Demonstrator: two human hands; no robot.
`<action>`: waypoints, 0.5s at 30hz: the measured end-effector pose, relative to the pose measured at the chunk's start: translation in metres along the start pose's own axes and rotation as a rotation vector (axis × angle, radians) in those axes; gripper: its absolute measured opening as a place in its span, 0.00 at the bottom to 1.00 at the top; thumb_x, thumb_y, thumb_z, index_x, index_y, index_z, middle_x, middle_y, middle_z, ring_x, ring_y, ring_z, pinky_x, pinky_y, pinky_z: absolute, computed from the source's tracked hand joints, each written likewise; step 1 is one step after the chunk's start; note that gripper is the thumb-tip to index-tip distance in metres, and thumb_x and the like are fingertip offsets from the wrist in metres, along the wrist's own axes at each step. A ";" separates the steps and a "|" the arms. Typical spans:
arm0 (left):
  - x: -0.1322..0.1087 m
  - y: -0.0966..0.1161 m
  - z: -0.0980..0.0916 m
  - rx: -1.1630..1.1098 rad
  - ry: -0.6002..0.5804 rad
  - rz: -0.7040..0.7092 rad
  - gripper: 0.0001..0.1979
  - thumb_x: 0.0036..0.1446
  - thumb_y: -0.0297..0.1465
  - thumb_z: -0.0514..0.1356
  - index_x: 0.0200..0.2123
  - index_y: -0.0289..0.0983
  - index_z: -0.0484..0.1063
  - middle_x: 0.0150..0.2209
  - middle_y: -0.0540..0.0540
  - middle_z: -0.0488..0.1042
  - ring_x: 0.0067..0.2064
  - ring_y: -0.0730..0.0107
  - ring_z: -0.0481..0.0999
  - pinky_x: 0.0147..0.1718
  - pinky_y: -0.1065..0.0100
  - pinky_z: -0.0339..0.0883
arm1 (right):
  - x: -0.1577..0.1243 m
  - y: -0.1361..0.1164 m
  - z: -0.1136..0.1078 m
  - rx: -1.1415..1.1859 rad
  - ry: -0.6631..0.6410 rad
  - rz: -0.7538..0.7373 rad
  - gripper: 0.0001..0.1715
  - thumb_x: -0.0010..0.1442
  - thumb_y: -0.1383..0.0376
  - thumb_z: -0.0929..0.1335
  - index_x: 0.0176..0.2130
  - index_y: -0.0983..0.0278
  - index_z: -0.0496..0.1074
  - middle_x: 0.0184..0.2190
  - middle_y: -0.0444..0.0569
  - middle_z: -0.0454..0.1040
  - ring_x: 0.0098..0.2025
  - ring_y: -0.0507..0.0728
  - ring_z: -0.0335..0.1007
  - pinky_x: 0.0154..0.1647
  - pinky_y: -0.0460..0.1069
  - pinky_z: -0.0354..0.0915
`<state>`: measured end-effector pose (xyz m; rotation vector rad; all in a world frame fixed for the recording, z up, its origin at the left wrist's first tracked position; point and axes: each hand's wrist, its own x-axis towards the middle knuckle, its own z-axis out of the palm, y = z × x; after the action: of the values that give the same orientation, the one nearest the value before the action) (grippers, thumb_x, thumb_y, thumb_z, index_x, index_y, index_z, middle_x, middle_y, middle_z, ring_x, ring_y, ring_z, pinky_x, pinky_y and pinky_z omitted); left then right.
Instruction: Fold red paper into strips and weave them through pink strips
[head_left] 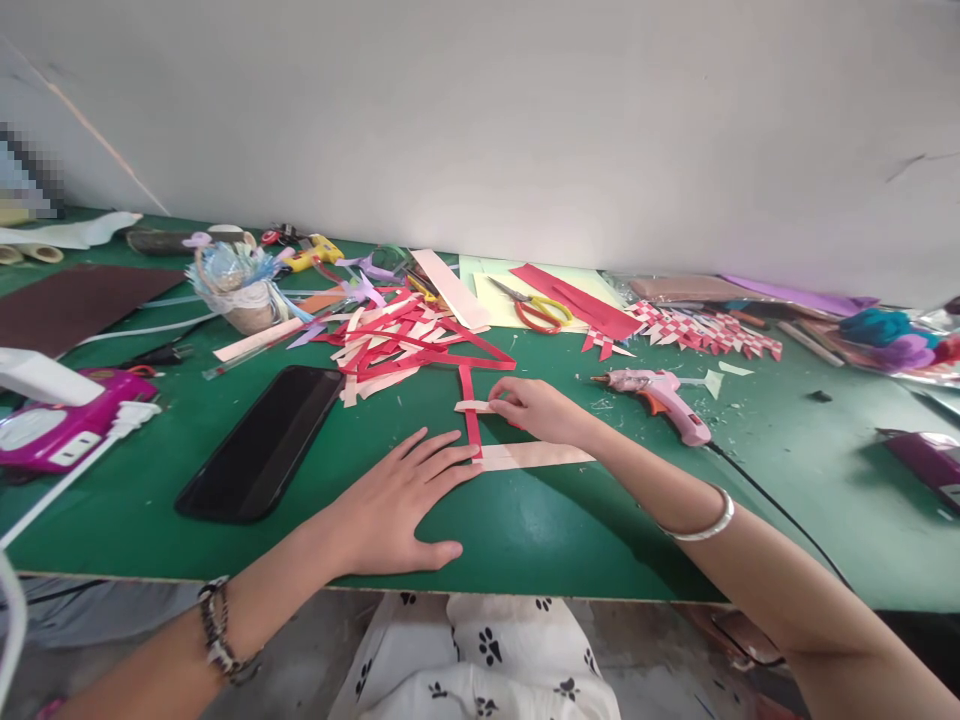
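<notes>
My left hand (401,500) lies flat with its fingers spread on the green table, and its fingertips touch the lower end of a red paper strip (469,400). Between thumb and fingers, my right hand (536,408) pinches a short cream paper strip (471,407) that crosses over the red one. A longer pale pink paper strip (536,457) runs sideways from the red strip's lower end, passing partly under my right forearm. Just beyond my hands is a tangled pile of red and cream paper strips (405,335).
A black phone (262,440) lies left of my left hand. To the right rests a pink glue gun (664,395) with its cord trailing forward. Scissors (536,308), woven red-and-white paper pieces (705,332) and a purple power strip (64,425) are also on the table (525,545).
</notes>
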<state>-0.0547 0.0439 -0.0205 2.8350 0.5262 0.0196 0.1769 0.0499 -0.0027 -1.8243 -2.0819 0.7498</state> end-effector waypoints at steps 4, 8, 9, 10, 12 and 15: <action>0.000 0.001 -0.001 0.001 -0.017 -0.007 0.34 0.52 0.45 0.55 0.61 0.46 0.50 0.63 0.51 0.51 0.63 0.55 0.49 0.61 0.49 0.38 | -0.003 0.001 0.000 -0.051 0.019 0.047 0.20 0.60 0.57 0.59 0.23 0.64 0.68 0.19 0.43 0.65 0.22 0.50 0.57 0.23 0.45 0.47; 0.000 0.002 -0.003 0.006 -0.032 -0.005 0.34 0.52 0.45 0.55 0.61 0.45 0.50 0.63 0.50 0.51 0.63 0.55 0.49 0.61 0.49 0.39 | -0.006 0.003 0.002 -0.039 0.004 0.078 0.14 0.56 0.57 0.64 0.25 0.62 0.69 0.19 0.41 0.65 0.22 0.49 0.57 0.23 0.45 0.47; 0.000 0.002 -0.003 0.007 -0.029 -0.001 0.34 0.52 0.45 0.55 0.61 0.45 0.50 0.63 0.50 0.51 0.63 0.56 0.49 0.61 0.49 0.39 | -0.007 0.003 0.003 -0.031 0.004 0.078 0.13 0.55 0.58 0.64 0.25 0.62 0.69 0.19 0.41 0.65 0.22 0.49 0.57 0.23 0.45 0.47; 0.000 0.002 -0.003 0.008 -0.022 0.004 0.34 0.52 0.44 0.55 0.61 0.45 0.50 0.63 0.49 0.51 0.63 0.56 0.50 0.61 0.50 0.39 | -0.008 0.004 0.003 -0.026 0.008 0.073 0.12 0.55 0.58 0.64 0.25 0.62 0.69 0.18 0.40 0.64 0.22 0.49 0.57 0.23 0.44 0.47; 0.000 0.002 -0.002 0.012 -0.003 0.019 0.35 0.51 0.44 0.56 0.61 0.44 0.50 0.63 0.49 0.51 0.63 0.56 0.50 0.61 0.51 0.39 | -0.010 0.004 0.003 -0.021 0.013 0.055 0.11 0.54 0.59 0.64 0.25 0.61 0.68 0.18 0.40 0.64 0.22 0.49 0.57 0.23 0.44 0.47; -0.001 0.001 -0.002 0.018 0.020 0.039 0.35 0.51 0.43 0.56 0.61 0.43 0.50 0.63 0.48 0.51 0.62 0.57 0.51 0.61 0.52 0.39 | -0.013 0.005 0.003 -0.008 -0.004 0.031 0.10 0.54 0.60 0.64 0.25 0.62 0.68 0.18 0.40 0.64 0.23 0.49 0.57 0.24 0.44 0.48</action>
<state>-0.0550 0.0431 -0.0185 2.8654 0.4773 0.0506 0.1817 0.0369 -0.0060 -1.8650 -2.0659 0.7548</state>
